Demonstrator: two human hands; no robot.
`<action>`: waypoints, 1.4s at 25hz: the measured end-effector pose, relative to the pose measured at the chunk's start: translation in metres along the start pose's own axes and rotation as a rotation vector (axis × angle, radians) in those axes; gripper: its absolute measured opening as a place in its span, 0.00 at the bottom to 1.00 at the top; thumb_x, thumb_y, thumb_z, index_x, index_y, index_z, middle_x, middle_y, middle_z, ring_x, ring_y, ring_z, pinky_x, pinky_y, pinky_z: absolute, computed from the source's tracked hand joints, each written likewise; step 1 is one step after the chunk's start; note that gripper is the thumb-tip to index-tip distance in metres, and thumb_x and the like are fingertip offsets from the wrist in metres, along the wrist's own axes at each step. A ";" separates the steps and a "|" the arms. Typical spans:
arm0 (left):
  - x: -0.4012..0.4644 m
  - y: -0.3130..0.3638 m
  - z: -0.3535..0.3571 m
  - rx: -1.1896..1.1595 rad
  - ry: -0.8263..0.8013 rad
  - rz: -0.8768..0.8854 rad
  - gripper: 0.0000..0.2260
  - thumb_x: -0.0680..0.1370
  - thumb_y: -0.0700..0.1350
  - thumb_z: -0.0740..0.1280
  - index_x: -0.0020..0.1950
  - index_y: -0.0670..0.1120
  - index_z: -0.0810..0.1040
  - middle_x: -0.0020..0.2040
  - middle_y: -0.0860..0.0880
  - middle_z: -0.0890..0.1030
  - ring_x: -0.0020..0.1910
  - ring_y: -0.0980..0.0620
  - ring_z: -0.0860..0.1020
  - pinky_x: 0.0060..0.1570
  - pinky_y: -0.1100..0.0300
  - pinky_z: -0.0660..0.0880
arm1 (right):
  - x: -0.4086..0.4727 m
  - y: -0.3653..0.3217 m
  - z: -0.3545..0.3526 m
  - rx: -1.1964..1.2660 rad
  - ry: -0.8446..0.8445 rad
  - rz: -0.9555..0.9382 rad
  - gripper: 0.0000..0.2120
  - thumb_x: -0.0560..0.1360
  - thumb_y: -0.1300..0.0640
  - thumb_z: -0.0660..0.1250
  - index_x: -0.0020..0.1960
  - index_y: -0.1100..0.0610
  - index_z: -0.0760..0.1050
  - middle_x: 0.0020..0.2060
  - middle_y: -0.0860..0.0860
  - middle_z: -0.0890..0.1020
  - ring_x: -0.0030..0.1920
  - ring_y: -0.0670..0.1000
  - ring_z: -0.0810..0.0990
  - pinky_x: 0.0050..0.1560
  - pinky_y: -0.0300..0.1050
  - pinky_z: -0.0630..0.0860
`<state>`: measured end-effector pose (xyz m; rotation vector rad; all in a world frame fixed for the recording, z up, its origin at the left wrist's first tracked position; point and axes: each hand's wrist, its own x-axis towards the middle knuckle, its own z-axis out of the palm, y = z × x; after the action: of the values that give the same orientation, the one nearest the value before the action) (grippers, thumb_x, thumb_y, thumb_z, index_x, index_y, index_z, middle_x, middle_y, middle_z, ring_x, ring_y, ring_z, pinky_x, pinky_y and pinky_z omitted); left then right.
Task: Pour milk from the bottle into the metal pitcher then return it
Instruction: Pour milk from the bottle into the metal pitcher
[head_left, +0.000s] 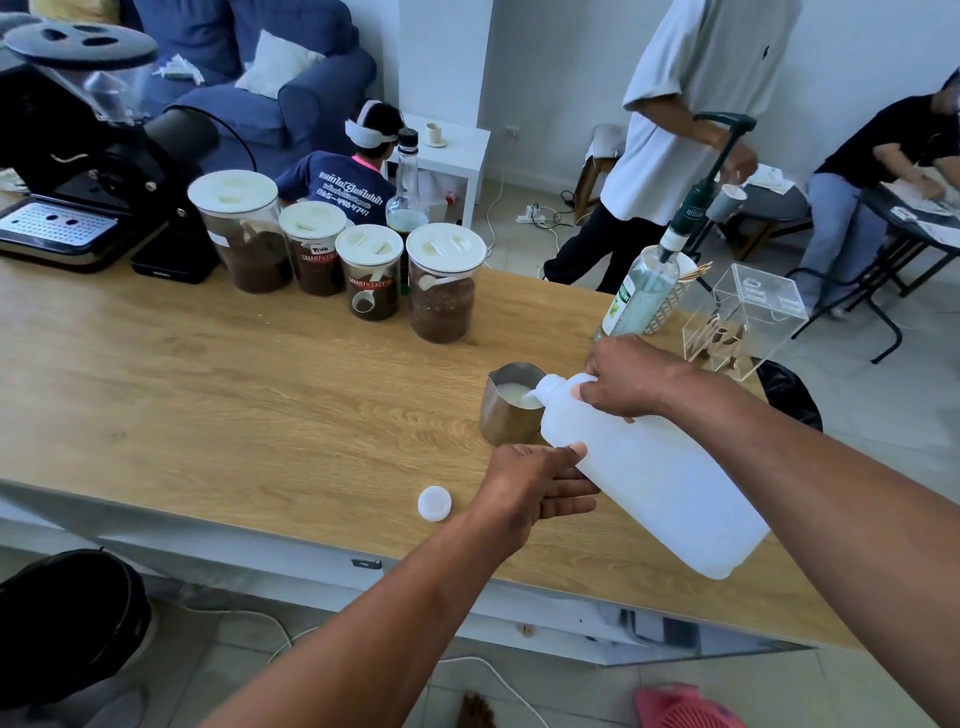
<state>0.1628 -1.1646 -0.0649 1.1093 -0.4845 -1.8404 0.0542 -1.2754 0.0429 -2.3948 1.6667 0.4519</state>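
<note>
A large white plastic milk bottle is tilted with its neck over the metal pitcher, and milk runs from its mouth into the pitcher, which holds white milk. My right hand grips the bottle's handle near the neck. Under the bottle's lower side, my left hand supports it with straight fingers. The bottle's white cap lies on the wooden table left of my left hand.
Several lidded jars of brown grounds stand behind the pitcher, with a coffee machine at far left. A syrup pump bottle and a clear acrylic box stand at right. People stand and sit beyond the table.
</note>
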 end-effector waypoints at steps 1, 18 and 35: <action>0.000 0.000 0.000 -0.001 0.000 -0.001 0.10 0.80 0.41 0.72 0.56 0.34 0.81 0.52 0.35 0.87 0.50 0.40 0.88 0.50 0.48 0.85 | 0.000 0.000 0.000 -0.001 -0.002 0.000 0.16 0.78 0.53 0.65 0.34 0.59 0.75 0.27 0.53 0.78 0.41 0.59 0.83 0.42 0.50 0.80; 0.004 0.001 -0.002 -0.012 -0.011 -0.007 0.15 0.80 0.41 0.72 0.62 0.32 0.79 0.53 0.35 0.87 0.51 0.39 0.88 0.50 0.48 0.85 | 0.001 -0.005 -0.005 -0.028 -0.024 -0.007 0.15 0.79 0.52 0.65 0.37 0.59 0.77 0.27 0.52 0.77 0.41 0.58 0.84 0.42 0.48 0.80; 0.004 0.003 -0.001 -0.044 -0.008 -0.018 0.15 0.80 0.41 0.72 0.62 0.32 0.79 0.52 0.34 0.87 0.51 0.39 0.88 0.49 0.49 0.85 | 0.005 -0.006 -0.008 -0.069 -0.033 -0.033 0.16 0.78 0.52 0.64 0.38 0.61 0.79 0.26 0.53 0.78 0.41 0.59 0.84 0.41 0.48 0.80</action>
<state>0.1643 -1.1693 -0.0655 1.0804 -0.4380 -1.8631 0.0623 -1.2805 0.0488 -2.4464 1.6206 0.5489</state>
